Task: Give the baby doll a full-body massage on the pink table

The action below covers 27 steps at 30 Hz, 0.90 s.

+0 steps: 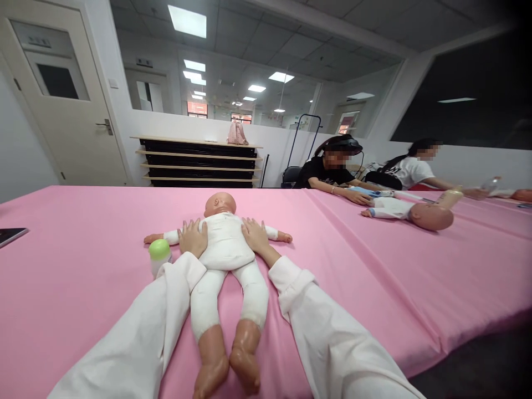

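A baby doll point(228, 244) with a white cloth body and bare plastic head, hands and feet lies stretched out in front of me. Its head points away from me and is turned left; both arms reach out sideways. My left hand point(193, 238) rests flat on the left side of its upper body, fingers spread. On the opposite side, my right hand point(255, 236) lies flat near the shoulder, fingers also apart. Neither hand grips anything. Just beside my left wrist stands a small bottle with a green cap point(160, 250), partly covered by my sleeve.
The doll lies on a pink padded table cover point(103, 233). A dark flat device point(12, 236) sits at the left edge. To the right, a person in black point(328, 169) handles another doll point(430, 216) near a pale bottle point(451, 197); a second person point(415, 166) sits beyond.
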Each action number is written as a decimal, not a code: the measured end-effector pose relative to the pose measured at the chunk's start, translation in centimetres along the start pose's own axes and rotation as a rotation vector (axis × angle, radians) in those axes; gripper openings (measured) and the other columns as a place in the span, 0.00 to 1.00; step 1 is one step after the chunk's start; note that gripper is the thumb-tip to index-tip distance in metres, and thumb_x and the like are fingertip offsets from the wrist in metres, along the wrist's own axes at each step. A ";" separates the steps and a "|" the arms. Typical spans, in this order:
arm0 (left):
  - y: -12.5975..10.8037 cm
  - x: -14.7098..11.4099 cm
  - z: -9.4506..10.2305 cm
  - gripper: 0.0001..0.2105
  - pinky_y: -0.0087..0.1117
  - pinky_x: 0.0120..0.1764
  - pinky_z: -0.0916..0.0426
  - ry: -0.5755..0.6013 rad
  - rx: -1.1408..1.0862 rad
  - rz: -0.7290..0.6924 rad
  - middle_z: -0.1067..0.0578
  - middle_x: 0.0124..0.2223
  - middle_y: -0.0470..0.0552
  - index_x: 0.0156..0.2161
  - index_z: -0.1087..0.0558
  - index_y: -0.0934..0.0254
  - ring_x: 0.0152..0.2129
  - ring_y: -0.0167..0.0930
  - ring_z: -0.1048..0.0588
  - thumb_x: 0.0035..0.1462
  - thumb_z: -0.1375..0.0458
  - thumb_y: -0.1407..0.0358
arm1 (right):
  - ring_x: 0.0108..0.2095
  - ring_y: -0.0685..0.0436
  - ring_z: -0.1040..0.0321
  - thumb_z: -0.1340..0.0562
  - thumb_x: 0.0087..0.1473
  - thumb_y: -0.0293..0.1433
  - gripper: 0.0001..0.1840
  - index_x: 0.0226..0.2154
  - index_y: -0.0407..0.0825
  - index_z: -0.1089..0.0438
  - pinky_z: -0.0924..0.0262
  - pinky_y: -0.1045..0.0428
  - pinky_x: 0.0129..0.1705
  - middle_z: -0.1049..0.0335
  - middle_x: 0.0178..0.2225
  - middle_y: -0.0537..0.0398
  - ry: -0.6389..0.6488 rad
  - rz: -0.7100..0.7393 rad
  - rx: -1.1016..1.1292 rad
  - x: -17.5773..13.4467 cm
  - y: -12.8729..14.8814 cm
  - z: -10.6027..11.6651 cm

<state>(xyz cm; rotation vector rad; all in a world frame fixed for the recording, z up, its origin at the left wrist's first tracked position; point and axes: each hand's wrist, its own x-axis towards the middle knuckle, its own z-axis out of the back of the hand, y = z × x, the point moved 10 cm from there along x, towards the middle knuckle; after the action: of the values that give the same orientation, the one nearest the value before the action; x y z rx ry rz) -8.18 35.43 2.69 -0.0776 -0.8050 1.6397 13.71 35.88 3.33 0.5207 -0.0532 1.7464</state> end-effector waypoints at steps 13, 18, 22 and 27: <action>-1.1 -2.7 6.2 0.24 0.37 0.59 0.54 -0.343 -0.102 -0.127 0.50 0.64 0.55 0.61 0.49 0.71 0.60 0.32 0.49 0.60 0.61 0.66 | 0.63 0.43 0.63 0.62 0.59 0.34 0.28 0.60 0.43 0.55 0.70 0.38 0.61 0.59 0.63 0.45 -0.353 -0.231 -0.018 -3.8 -1.7 4.4; -4.1 -3.3 3.5 0.22 0.42 0.59 0.58 -0.071 -0.090 -0.378 0.47 0.63 0.50 0.60 0.44 0.64 0.60 0.33 0.51 0.61 0.58 0.65 | 0.62 0.45 0.60 0.61 0.61 0.33 0.25 0.58 0.51 0.48 0.67 0.39 0.60 0.54 0.62 0.53 -0.062 -0.034 -0.020 -3.2 0.7 1.2; -2.1 -2.6 1.1 0.21 0.48 0.59 0.58 0.089 -0.030 -0.232 0.43 0.62 0.46 0.59 0.44 0.55 0.59 0.31 0.47 0.62 0.63 0.63 | 0.61 0.43 0.57 0.60 0.61 0.34 0.24 0.58 0.50 0.48 0.68 0.37 0.60 0.50 0.61 0.51 -0.028 -0.035 -0.049 -3.5 -0.2 0.9; 0.6 -2.8 2.2 0.21 0.53 0.58 0.62 -0.003 0.089 -0.055 0.41 0.60 0.54 0.57 0.40 0.64 0.59 0.36 0.48 0.59 0.59 0.65 | 0.61 0.40 0.59 0.54 0.56 0.30 0.25 0.56 0.47 0.44 0.69 0.36 0.59 0.49 0.60 0.49 -0.146 -0.182 -0.131 -4.5 -2.7 2.2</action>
<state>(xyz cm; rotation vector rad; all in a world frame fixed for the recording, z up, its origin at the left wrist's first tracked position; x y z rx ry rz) -9.07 31.87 2.96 0.0099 -0.7291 1.6219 17.63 31.76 3.03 0.5386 -0.2155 1.5143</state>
